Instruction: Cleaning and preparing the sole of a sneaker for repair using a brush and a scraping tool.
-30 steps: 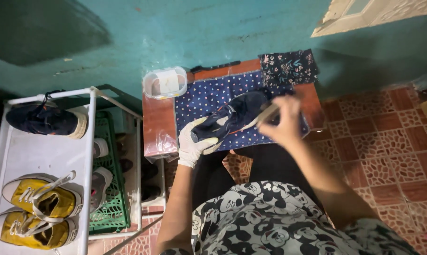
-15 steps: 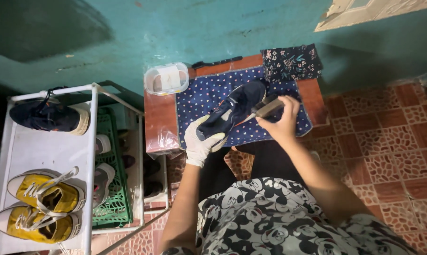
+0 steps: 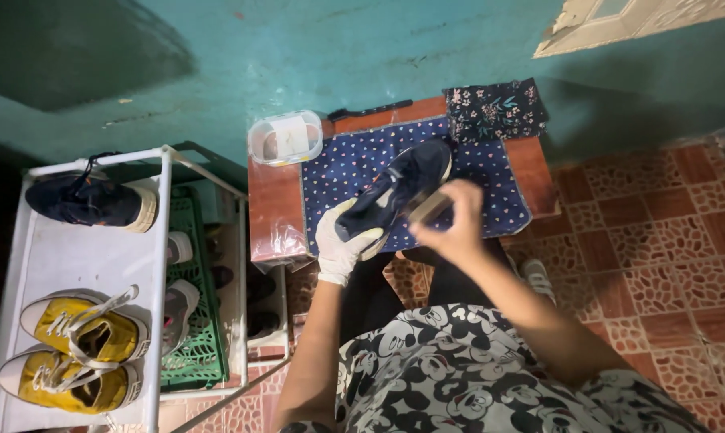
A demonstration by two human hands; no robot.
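Dark-blue shoe (image 3: 398,188): I see it mid-frame, tilted above the dotted blue cloth (image 3: 490,188) on the wooden surface (image 3: 270,204).
Left hand (image 3: 342,240): white-gloved, its grip wrapped round the shoe's heel end, holding it up.
Right hand (image 3: 454,220): bare, grip pressed round a small brush (image 3: 429,207), I think; the view is too dim to be sure.
Step in hand: I judge the side of the shoe is being scrubbed.
Next move: calls for a steady hold and a turn of the shoe to reach other sides.
Around: plastic tub (image 3: 286,138) upper left of the cloth; yellow sneakers (image 3: 78,353) on the white rack (image 3: 98,256), lower left.
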